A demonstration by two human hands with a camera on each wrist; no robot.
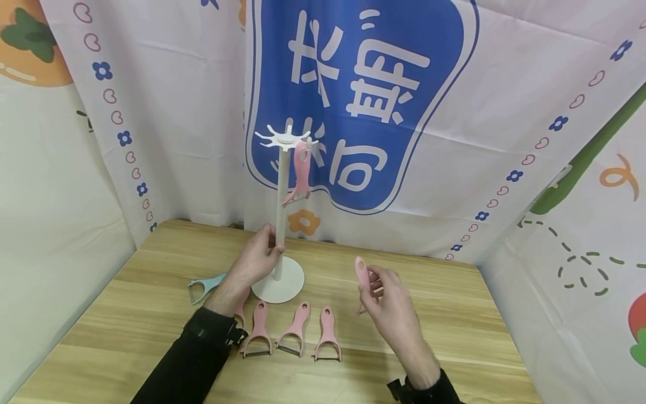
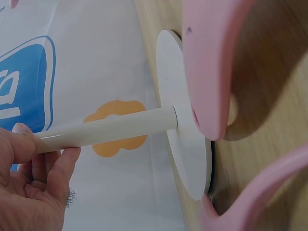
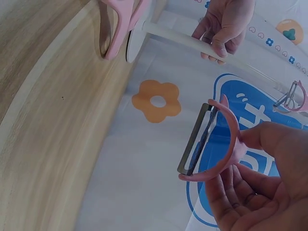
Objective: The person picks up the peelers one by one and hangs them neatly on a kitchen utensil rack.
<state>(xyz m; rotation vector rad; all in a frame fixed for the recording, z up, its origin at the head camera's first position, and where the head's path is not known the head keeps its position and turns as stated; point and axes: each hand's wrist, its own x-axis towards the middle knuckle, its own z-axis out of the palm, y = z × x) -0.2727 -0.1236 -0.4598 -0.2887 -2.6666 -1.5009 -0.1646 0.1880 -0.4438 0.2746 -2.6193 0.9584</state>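
Note:
My left hand [image 1: 252,261] grips the pole [image 1: 283,196] of a white stand low down, thumb and fingers around it. One pink peeler [image 1: 302,168] hangs by its handle hole from the hooked top [image 1: 284,138]. To the right of the stand, my right hand [image 1: 396,306] pinches another pink peeler [image 3: 234,144] above the table, handle end up and blade down. Pink peelers lie in a row before the stand: a left one [image 1: 259,321], a middle one [image 1: 299,321] and a right one [image 1: 327,325]. My left wrist partly covers a further pink peeler [image 1: 241,307].
A light blue peeler [image 1: 207,285] lies on the wooden table [image 1: 444,336], left of my left forearm. The stand's round base [image 1: 287,289] rests near the back of the table. Printed cloth [image 1: 202,112] hangs behind and at both sides.

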